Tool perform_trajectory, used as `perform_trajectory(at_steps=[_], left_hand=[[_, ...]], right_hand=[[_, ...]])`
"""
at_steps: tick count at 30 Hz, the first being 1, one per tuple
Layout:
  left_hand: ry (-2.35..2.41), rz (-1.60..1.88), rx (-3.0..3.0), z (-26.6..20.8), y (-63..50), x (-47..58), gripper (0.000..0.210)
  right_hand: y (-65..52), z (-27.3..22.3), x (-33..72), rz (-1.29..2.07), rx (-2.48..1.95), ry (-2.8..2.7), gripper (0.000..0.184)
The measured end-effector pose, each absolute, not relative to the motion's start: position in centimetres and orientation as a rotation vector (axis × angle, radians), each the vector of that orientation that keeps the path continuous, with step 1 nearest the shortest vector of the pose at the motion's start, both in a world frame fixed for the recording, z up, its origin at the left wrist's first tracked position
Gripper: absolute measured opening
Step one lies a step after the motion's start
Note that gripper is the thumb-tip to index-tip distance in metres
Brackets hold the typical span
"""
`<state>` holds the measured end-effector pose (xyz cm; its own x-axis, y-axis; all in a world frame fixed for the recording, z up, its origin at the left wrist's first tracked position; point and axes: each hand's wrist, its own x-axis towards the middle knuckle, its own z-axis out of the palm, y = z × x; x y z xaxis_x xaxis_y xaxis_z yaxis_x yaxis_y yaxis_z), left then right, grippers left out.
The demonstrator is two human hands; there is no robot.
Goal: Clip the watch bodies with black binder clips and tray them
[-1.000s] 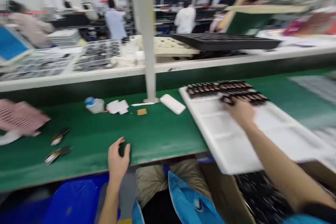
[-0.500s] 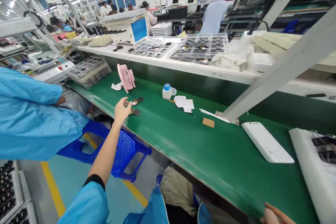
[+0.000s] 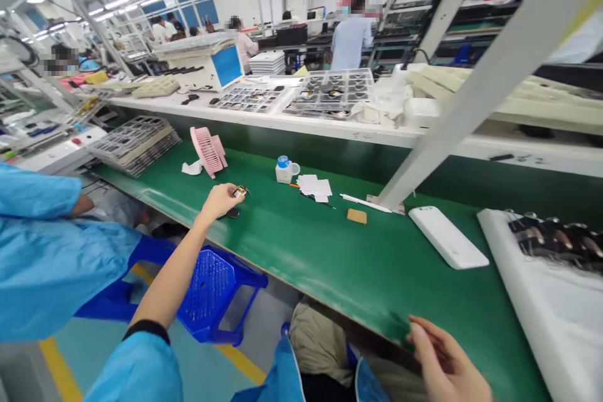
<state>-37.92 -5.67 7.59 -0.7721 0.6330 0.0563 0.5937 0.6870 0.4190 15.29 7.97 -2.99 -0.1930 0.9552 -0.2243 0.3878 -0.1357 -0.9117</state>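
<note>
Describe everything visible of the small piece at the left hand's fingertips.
The small piece sits between thumb and fingers of the left hand, toward the near edge of the green bench. It shows pale, gold-yellow and dark areas, with a metal-like shine; a thin dark part juts out at its right end. Fingers hide some of it. Whether it touches the bench, I can't tell.

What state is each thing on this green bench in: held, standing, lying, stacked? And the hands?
Left hand: pinching a small part
Small part: gripped; whether lifted is unclear
Second part: lying down
Right hand: fingers bent; grip unclear
Pink slatted object: tilted
Bottle: upright, blue top
White papers: overlapping
White pen: lying flat
Tan pad: lying flat
White slab: lying flat
Trays: stacked
White tray: holding dark pieces
</note>
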Motion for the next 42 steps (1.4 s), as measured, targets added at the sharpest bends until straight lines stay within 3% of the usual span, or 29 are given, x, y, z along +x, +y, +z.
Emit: perform_trajectory(at_steps=[4,7,13,20,26,34,42], left_hand=[[2.539,0.754,1.383,8.4,-4.4,-29.3,0.04],[2.153,0.982,1.71,8.1,-3.9,-21.4,0.033],[1.813,1.12,1.692,6.7,-3.7,-10.6,0.039],[1.882,1.245,1.526,4.1,-3.5,-7.6,0.04],[1.875,1.353,1.139,1.9,-3.3,-6.0,0.038],[1.194,1.566,0.285,0.6,-3.2,-5.3,0.047],[1.031,1.514,0.105,0.0,-4.0,-5.4,0.033]], right_hand=[[5.7,-0.7,8.5,1.789,-1.163,-1.563,0.069],[5.7,0.9,4.9,2.202,-0.914,-1.223,0.075],[6.3,0.9,6.5,2.696,-0.636,-0.869,0.065],[7.1,-0.1,10.4,2.681,-0.712,-0.642,0.036],[8.7,0.4,10.1,2.583,-0.774,-0.828,0.036],[10.9,1.8,8.4,2.619,-0.848,-1.203,0.034],[11.6,1.8,7.1,2.669,-0.85,-1.263,0.028]])
